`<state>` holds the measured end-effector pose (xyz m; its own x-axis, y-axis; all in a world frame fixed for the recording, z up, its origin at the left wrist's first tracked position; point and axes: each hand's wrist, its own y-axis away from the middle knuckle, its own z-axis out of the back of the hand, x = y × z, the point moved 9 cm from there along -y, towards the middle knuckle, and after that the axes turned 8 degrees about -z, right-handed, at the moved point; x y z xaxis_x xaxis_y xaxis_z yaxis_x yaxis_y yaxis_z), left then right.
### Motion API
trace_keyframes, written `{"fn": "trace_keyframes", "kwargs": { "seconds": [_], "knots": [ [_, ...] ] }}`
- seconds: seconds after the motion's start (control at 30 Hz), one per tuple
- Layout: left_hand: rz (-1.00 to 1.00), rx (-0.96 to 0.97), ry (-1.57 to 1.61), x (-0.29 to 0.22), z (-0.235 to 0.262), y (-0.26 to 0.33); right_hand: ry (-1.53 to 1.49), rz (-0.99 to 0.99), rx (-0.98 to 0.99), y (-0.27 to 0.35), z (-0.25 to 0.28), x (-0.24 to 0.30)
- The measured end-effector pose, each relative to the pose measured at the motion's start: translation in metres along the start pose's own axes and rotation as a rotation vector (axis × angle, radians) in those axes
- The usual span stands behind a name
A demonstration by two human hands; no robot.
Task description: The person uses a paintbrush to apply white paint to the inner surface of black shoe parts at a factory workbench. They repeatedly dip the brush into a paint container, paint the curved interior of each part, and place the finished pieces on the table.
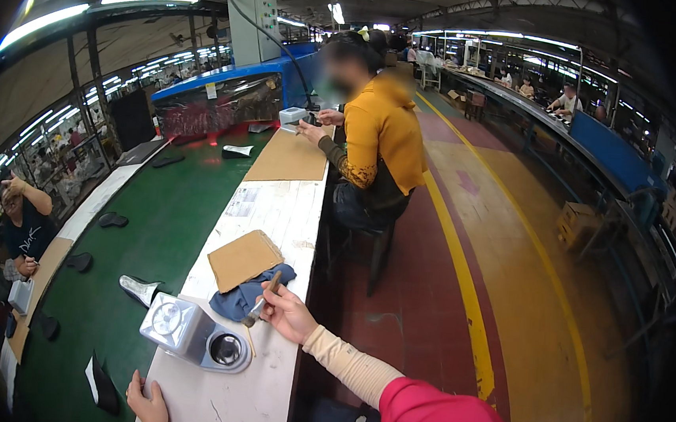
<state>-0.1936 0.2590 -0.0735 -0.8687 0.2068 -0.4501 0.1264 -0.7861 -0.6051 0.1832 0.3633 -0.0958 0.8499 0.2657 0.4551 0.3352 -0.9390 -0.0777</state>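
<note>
My right hand [288, 315] grips a brush [260, 306], its bristles pointing down and its wooden handle up. Just left of and below the bristles stands a pale grey dispenser [176, 325] with a round dark-lined cup [225, 350]. A thin yellowish stick [251, 342] rests by the cup. My left hand [148, 401] lies at the left edge of the white worktop [216, 400], fingers apart and holding nothing. Beyond the dispenser, a brown cardboard piece [243, 261] lies partly over a crumpled blue cloth [268, 286].
A green conveyor belt [154, 232] runs along the worktop's left, carrying dark soles [113, 219] and black-and-white shoe parts [102, 383]. A co-worker in yellow [384, 131] sits further up the bench; another person [28, 218] sits across the belt. A blue machine [229, 83] covers the belt's far end.
</note>
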Motion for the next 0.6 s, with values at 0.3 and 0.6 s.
{"fn": "trace_keyframes", "kwargs": {
  "seconds": [0.3,0.6],
  "knots": [
    [-0.01,-0.046,0.024,-0.019,0.011,0.003,0.021,0.005,-0.037,0.0,0.001,-0.002],
    [0.005,-0.093,0.101,-0.025,0.02,0.01,-0.016,0.013,-0.016,-0.001,0.006,-0.002]
  ]
}}
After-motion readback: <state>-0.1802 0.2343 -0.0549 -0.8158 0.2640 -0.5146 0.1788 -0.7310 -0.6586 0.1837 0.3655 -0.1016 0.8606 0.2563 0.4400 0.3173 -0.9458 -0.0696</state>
